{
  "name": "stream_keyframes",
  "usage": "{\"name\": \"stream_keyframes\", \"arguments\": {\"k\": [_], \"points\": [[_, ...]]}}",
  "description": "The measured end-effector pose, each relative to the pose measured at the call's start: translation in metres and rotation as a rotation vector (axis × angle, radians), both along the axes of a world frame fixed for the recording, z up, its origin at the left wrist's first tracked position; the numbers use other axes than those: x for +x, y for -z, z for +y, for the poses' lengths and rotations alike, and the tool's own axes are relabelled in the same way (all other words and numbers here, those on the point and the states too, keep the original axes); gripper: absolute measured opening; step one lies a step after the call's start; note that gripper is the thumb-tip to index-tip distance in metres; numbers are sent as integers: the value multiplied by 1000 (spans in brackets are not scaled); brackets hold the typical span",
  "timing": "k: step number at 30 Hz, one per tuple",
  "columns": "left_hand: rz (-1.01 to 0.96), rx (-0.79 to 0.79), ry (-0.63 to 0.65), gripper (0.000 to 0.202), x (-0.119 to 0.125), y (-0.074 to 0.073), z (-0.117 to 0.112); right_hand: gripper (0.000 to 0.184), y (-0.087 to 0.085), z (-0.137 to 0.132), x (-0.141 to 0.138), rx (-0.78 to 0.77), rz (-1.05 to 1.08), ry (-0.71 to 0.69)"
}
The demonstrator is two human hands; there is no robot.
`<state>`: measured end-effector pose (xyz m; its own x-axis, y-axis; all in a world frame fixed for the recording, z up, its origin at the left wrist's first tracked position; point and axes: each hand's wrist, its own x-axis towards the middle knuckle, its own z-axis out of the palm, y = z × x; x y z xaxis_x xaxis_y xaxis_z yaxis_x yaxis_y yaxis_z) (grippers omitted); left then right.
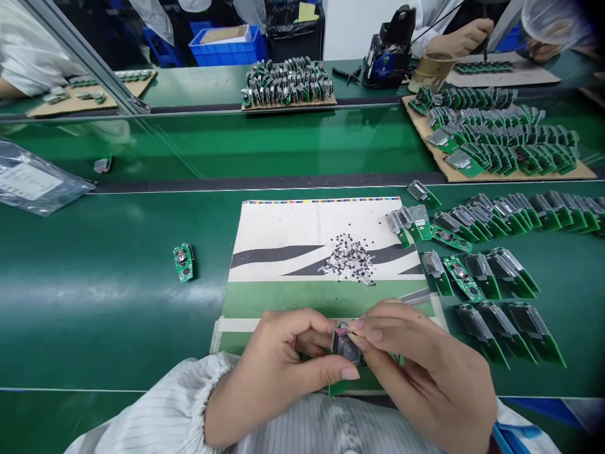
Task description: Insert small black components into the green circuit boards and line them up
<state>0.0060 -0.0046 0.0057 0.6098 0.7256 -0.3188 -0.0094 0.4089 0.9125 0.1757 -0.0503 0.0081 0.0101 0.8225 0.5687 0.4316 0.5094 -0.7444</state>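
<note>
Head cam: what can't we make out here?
All in the head view:
- Held board: partly covered by the left hand and right hand; underside faces away.
- Right fingertips' grip: too small to tell whether they pinch anything.
- Loose pieces: individually too small to identify.
- Silver bag: cut off by the left edge; label print too small.
- Long board row: boards overlap; right edge cuts it off.

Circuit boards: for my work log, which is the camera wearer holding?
The board in the left hand, with the right hand at its upper end; those around the printed sheet lie unheld.
</note>
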Motion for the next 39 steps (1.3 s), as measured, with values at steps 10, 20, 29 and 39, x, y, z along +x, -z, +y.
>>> {"name": "stream_keyframes", "arguments": {"k": [10,20,29,39], "points": [[59,92,-14,13,-4,-1,1,31,14,-5,-1,-284,221,-67],[145,310,-1,17,-5,3,0,24,14,-10,1,-394,292,-31],[231,794,83,16,-7,-1,3,16,11,-6,2,-420,198,-53],[326,1098,152,14,-11,1,4,23,6,-2,2,-379,133,-74]]}}
